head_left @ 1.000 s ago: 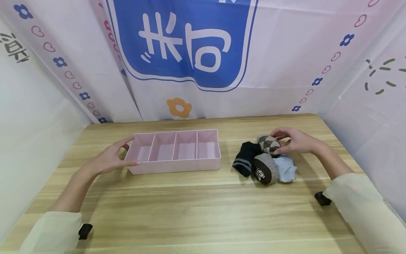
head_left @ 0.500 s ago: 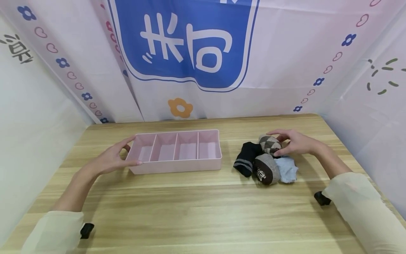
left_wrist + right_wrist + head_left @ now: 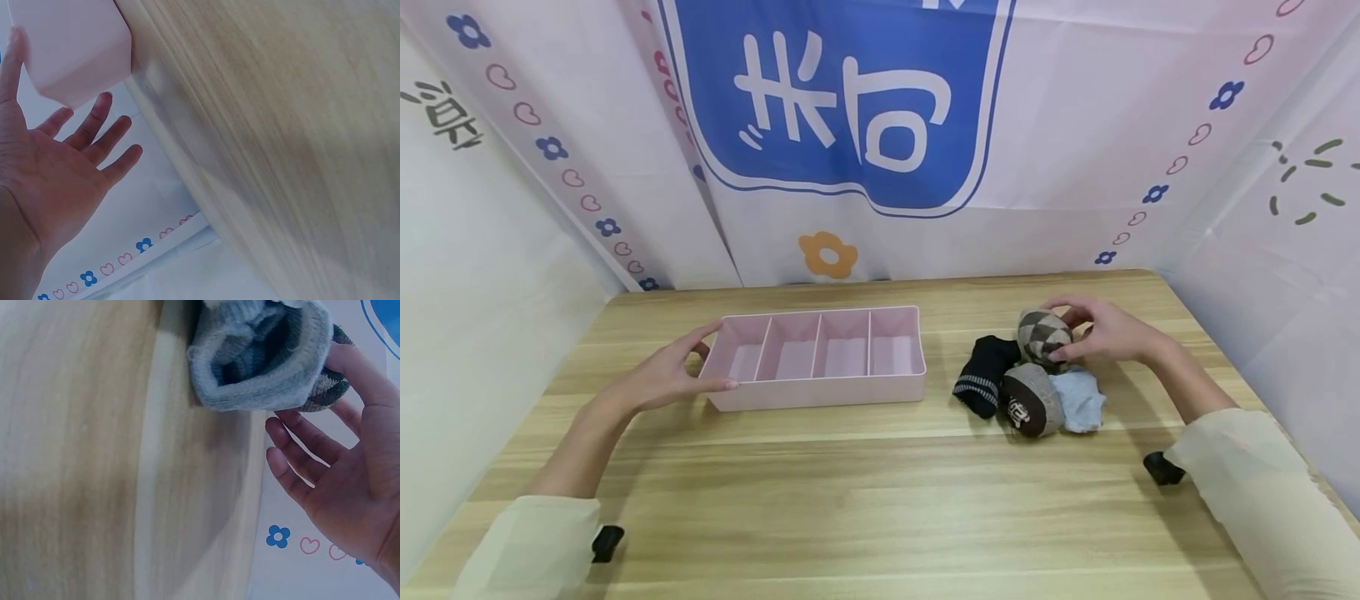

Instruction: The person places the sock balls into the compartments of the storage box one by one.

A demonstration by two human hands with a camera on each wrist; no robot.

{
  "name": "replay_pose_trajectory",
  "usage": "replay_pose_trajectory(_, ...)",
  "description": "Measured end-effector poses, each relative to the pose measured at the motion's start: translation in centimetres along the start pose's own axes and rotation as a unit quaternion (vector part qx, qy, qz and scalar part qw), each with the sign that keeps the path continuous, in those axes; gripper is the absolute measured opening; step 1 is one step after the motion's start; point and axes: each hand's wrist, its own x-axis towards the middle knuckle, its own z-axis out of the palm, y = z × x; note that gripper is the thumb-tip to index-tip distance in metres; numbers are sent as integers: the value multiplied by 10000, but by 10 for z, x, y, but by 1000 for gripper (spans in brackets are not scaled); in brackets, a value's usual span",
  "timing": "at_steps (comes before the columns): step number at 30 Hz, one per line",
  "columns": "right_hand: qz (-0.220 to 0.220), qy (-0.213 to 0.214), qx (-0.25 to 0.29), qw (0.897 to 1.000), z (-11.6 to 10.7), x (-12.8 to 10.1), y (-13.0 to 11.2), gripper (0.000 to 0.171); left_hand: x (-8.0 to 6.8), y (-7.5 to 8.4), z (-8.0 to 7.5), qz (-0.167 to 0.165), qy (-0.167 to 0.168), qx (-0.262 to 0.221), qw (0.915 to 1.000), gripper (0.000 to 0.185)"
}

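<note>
A pink tray (image 3: 820,392) with several open compartments lies left of centre on the wooden table (image 3: 865,500). My left hand (image 3: 715,358) frames its left end, thumb along the front wall and straight fingers (image 3: 94,122) by the tray corner (image 3: 75,44). To the right is a cluster of rolled socks: a black one (image 3: 985,375), a brown-grey ball (image 3: 1030,400), a light blue one (image 3: 1078,400) (image 3: 262,362) and an argyle ball (image 3: 1039,333) (image 3: 331,387). My right hand (image 3: 1060,332) grips the argyle ball, thumb (image 3: 369,381) on its near side, fingers over the top.
Printed cloth walls stand close behind the table and on both sides. Bare wood stretches across the table's front half. Small black clips (image 3: 604,542) (image 3: 1163,468) sit at my sleeve cuffs.
The argyle ball has tipped up and risen slightly in my right hand. The left hand and the tray stay put.
</note>
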Motion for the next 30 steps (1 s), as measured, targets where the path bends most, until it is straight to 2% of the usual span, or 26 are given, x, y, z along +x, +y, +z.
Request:
replay_pose_trajectory(5,-119,194,5,9997,0,1,-6,72,0,1,0,-52,-60,-76,9999,102)
replay_pose_trajectory(21,-249,377,-151,9989,3,10,-28,72,1,0,0,-251,-258,-308,9989,104)
replay_pose_trajectory(30,-274,467,-170,9984,5,16,-45,72,-1,1,0,-131,-219,-439,9987,104)
